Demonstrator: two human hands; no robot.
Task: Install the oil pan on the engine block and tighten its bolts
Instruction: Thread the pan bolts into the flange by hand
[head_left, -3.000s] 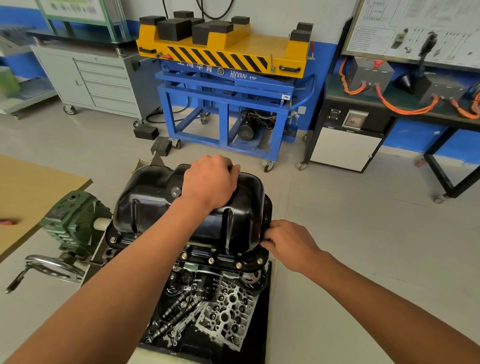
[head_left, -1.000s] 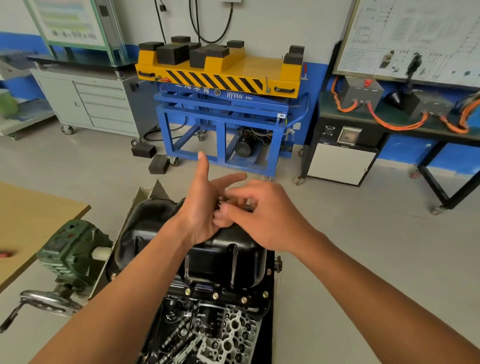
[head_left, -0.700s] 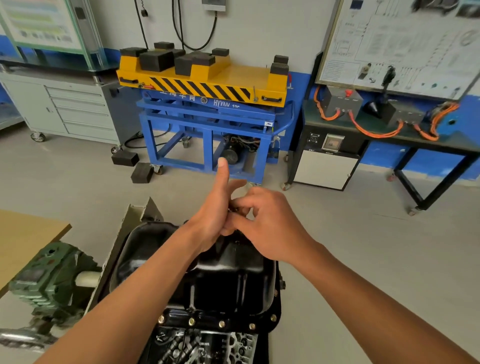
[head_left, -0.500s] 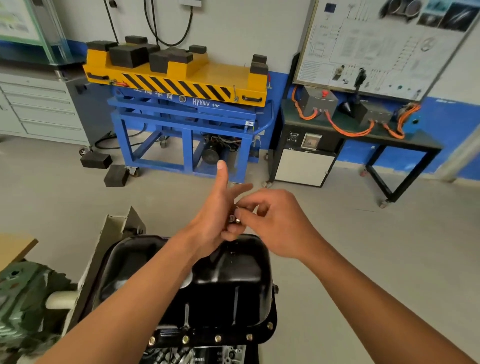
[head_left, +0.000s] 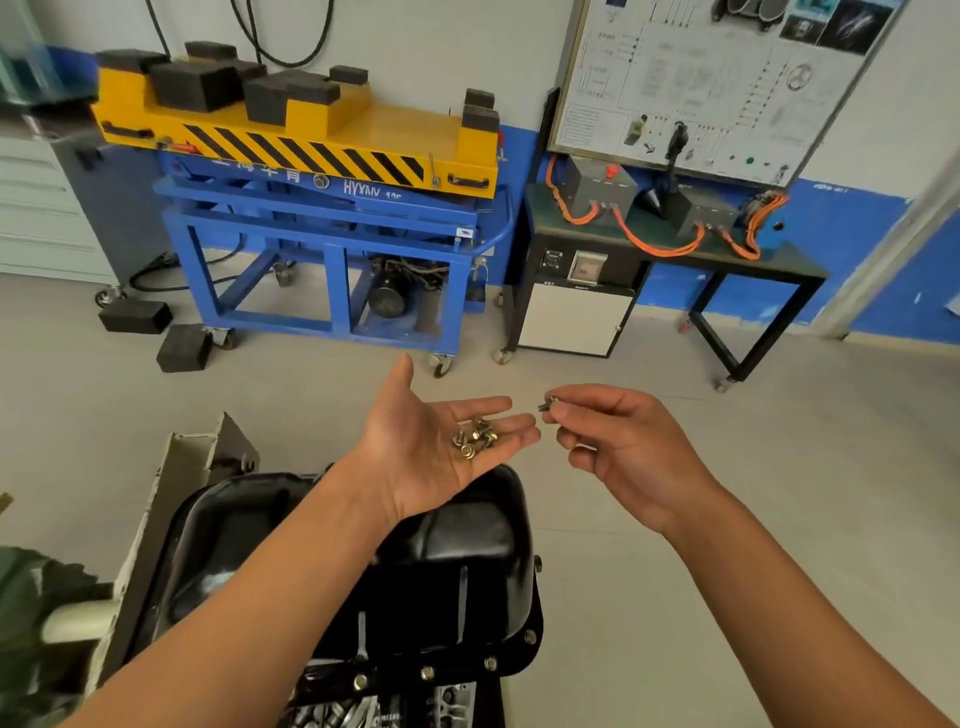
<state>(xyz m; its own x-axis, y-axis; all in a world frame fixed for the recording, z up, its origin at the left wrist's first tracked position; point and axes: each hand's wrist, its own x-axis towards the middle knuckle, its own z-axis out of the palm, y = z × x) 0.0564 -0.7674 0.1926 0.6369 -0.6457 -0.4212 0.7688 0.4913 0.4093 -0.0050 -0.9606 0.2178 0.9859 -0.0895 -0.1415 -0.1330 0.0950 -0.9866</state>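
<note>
The left hand (head_left: 431, 447) was held flat and palm-up, fingers straight, and a small heap of short, silvery flanged bolts (head_left: 475, 439) was carried on them. A single bolt (head_left: 548, 404) was pinched between thumb and forefinger of the right hand (head_left: 618, 441), just beside the left fingertips. The oil pan (head_left: 467, 561), a glossy black pressed-metal shell with rounded corners and ribbed sides, was seated beneath the left forearm. Brass-coloured bolt heads (head_left: 427, 673) were set along its near flange edge.

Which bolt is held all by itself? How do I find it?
Find the black oil pan at the bottom. Above it, the right hand pinches one bolt in its fingertips. The other bolts lie heaped on the open left hand.
</note>
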